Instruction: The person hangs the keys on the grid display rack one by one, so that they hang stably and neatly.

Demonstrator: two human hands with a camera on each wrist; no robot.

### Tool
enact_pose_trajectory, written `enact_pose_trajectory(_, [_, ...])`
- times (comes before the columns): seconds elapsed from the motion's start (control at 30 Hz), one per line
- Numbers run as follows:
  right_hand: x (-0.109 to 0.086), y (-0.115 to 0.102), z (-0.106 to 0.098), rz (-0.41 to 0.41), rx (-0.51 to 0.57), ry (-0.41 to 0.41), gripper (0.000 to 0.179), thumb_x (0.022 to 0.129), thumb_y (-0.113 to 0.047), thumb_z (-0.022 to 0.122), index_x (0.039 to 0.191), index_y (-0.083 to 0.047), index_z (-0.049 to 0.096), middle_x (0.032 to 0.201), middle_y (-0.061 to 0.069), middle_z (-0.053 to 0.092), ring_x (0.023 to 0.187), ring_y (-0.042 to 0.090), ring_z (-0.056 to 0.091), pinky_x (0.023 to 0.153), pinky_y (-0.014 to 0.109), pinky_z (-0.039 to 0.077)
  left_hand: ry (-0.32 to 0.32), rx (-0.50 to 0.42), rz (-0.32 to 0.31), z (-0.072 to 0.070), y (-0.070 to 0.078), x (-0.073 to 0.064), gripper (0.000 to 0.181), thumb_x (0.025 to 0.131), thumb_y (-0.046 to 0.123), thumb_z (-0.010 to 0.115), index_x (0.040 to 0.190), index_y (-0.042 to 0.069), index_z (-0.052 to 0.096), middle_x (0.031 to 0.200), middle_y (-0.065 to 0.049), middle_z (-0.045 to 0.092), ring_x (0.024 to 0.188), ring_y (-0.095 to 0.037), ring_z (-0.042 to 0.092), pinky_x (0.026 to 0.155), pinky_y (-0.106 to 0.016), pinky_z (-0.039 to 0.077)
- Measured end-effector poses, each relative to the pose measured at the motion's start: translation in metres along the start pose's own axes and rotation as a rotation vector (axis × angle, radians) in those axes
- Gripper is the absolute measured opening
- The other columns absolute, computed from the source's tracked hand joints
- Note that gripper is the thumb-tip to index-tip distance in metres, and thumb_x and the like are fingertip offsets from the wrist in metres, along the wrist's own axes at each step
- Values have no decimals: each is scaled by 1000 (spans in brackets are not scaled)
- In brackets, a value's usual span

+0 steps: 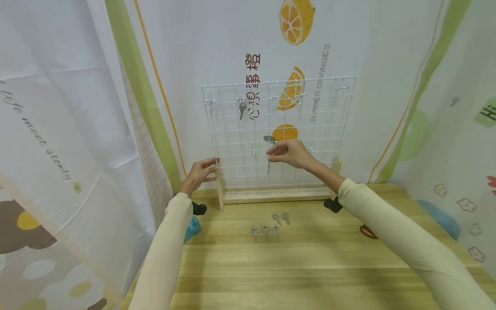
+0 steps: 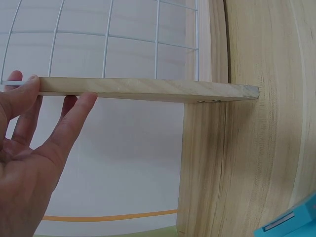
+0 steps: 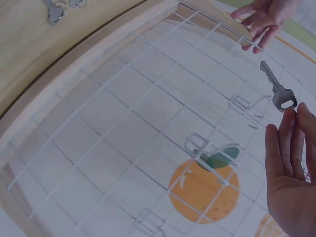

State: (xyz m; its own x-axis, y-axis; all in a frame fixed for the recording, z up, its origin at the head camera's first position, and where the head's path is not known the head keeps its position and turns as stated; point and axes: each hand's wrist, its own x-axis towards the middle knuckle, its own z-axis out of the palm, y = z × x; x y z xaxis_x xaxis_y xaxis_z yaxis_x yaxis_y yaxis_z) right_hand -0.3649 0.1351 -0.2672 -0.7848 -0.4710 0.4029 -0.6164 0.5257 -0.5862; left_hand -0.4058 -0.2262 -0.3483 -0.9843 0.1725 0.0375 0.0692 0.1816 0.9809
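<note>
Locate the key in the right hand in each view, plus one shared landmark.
Head: key just right of centre, hanging below the right hand.
Left wrist: not in it.
Right wrist: key at right, above the fingertips.
Shared landmark: left hand at the wooden side post.

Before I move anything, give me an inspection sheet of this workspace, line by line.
Surface: wood-grain table, five loose keys lying on it.
Job's things: white wire grid upright in wooden stand; at least one hanging key at upper left.
Clutter: blue object, red loop, partly hidden.
Hands: left hand holds the stand's left post; right hand pinches a key in front of the grid.
Cables: nothing seen.
Surroundings: fabric printed with oranges.
</note>
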Motion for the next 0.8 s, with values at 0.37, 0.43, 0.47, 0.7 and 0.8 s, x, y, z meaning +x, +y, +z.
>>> enact_pose_trajectory(0.37, [15,-28,-30,0,-10,55,16,91,-14,83,105,-7,82,103,5,80,87,18,77,67,17,55,-3,12,17,-3,-4,-1,49,109,3,52,158,6,44,167,-14,33,151,-34,36,106,-48,54])
enact_pose_trajectory(0.43, [18,-33,-36,5,-8,72,15,91,-14,83,104,-7,82,100,5,80,85,16,76,65,17,55,-7,15,19,-3,-3,-1,49,109,3,51,158,5,44,167,-14,33,151,-34,35,107,-48,53])
enact_pose_trajectory(0.47, [19,-34,-38,9,-4,81,15,91,-14,83,104,-7,82,98,4,80,84,15,76,65,17,55,-8,16,19,-2,-3,-1,49,109,3,51,158,5,44,167,-14,33,151,-34,35,107,-48,53])
enact_pose_trajectory(0.7, [27,-47,-58,8,38,179,16,91,-16,84,104,-7,82,98,5,80,82,9,75,70,15,58,-13,8,15,0,-1,-2,50,109,2,51,158,4,42,167,-15,32,152,-34,34,108,-50,52])
enact_pose_trajectory(0.8, [31,-54,-66,-3,57,226,18,91,-16,83,106,-5,82,101,8,80,85,12,76,73,15,59,-15,5,16,0,0,-2,50,109,2,51,158,4,42,167,-15,32,152,-34,34,108,-50,52])
